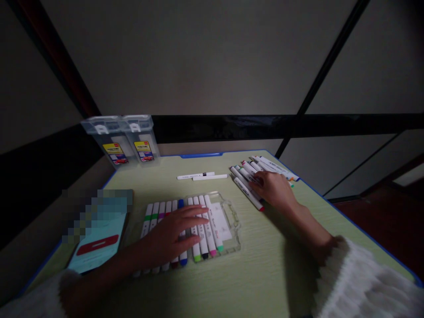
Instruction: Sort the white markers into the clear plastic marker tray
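My left hand (182,227) lies with fingers spread over a row of white markers (204,238) set side by side in a clear plastic tray (236,240). Colored ends show on them: green, dark, pink, blue and more. Part of the row is hidden under the hand. Over at the right, my right hand (276,190) bends its fingers down onto a loose group of white markers (243,176), thumb and fingertips closed around one of them. Just left of that hand, a red-tipped marker (248,193) lies slanted on the table (251,265).
Two white pens (210,177) lie behind the tray. Two clear lidded boxes (145,141) with yellow labels stand at the back left. A phone or tablet (102,240) with a lit screen lies at the left. A wall rises behind the table's blue edge.
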Tool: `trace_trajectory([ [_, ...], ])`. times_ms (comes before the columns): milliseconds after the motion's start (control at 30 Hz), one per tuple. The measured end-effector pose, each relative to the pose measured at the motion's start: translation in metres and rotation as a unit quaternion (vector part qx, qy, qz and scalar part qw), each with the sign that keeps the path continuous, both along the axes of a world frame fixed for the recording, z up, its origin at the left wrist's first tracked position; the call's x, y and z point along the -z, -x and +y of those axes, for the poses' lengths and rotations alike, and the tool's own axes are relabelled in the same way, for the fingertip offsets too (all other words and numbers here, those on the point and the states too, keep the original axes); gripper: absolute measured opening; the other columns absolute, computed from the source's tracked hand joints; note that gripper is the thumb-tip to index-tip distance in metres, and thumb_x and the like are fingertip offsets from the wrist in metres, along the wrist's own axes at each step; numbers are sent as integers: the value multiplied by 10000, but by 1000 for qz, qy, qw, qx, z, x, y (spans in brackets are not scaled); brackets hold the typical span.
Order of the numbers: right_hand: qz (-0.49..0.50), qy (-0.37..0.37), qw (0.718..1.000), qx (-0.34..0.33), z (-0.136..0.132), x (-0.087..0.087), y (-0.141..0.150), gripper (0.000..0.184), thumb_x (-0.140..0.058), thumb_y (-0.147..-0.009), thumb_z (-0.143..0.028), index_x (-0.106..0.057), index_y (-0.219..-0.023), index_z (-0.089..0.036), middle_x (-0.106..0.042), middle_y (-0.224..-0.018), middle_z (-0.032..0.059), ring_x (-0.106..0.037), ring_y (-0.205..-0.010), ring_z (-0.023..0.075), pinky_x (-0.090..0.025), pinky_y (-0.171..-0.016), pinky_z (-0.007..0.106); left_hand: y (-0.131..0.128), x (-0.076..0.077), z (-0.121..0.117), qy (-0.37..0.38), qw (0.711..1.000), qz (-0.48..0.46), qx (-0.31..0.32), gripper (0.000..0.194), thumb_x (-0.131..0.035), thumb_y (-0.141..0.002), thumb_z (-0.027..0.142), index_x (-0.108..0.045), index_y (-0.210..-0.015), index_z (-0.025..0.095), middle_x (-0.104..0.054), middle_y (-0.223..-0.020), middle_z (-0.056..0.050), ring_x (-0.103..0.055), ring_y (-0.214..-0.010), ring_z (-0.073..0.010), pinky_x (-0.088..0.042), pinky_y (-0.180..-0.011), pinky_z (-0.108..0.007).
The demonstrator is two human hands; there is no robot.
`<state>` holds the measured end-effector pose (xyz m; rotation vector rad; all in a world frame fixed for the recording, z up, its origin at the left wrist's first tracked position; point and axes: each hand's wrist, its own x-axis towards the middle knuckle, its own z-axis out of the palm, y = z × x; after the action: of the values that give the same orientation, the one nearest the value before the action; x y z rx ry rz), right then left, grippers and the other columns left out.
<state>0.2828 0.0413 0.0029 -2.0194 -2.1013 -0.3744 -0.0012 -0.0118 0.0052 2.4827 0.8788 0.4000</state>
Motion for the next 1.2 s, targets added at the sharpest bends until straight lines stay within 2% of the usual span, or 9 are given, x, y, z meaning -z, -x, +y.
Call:
trace_trajectory([
  [233,7,-12,1000,-6,0,1,-2,225,-477,-739,-326,-613,-830,-172,-647,-725,72,-573,-652,207,-289,-538,270,-1,-2,0,2,1000,7,-4,306,-478,-810,221,-525,-1112,206,-438,-1295,-38,-359,-1198,-184,-311,-991,-364],
  [500,4,-11,999,-34,1,3,-2,205,-474,-741,-309,-608,-817,-172,-641,-772,66,-567,-674,195,-292,-550,267,0,0,0,3,1000,-10,-5,316,-491,-797,209,-526,-1110,242,-440,-1295,-23,-370,-1190,-195,-319,-982,-388],
  [667,37,-27,998,-45,1,4,-2,229,-482,-743,-308,-610,-849,-150,-630,-760,70,-555,-655,188,-319,-565,263,-1,-3,-2,11,1000,10,-13,317,-490,-799,218,-531,-1113,203,-438,-1296,-40,-361,-1196,-192,-317,-987,-372],
  [800,75,-32,993,-85,3,0,7,229,-465,-765,-286,-612,-875,-148,-613,-768,65,-541,-630,162,-343,-586,256,-1,-3,-1,10,1000,-4,-11,303,-493,-798,221,-543,-1096,205,-453,-1285,-39,-365,-1194,-193,-317,-988,-375],
  [900,49,-25,990,-129,10,-7,21,203,-454,-781,-263,-614,-858,-164,-599,-795,61,-545,-671,164,-351,-619,261,0,-1,-1,1,1000,-13,-6,295,-485,-804,239,-542,-1093,214,-454,-1283,-44,-366,-1193,-193,-319,-982,-386],
  [1033,-21,-7,989,-149,25,-13,44,188,-448,-789,-207,-626,-830,-162,-580,-847,88,-546,-789,200,-348,-678,294,0,0,0,-5,1000,-10,-4,298,-488,-802,237,-543,-1093,211,-456,-1282,-47,-362,-1195,-196,-320,-980,-388],
  [1200,-92,16,983,-159,39,-2,62,196,-447,-807,-196,-635,-856,-174,-553,-925,124,-506,-879,250,-322,-756,374,-2,-2,0,-1,1000,3,-6,318,-502,-786,210,-548,-1099,178,-458,-1281,-60,-360,-1195,-194,-308,-990,-369],
])
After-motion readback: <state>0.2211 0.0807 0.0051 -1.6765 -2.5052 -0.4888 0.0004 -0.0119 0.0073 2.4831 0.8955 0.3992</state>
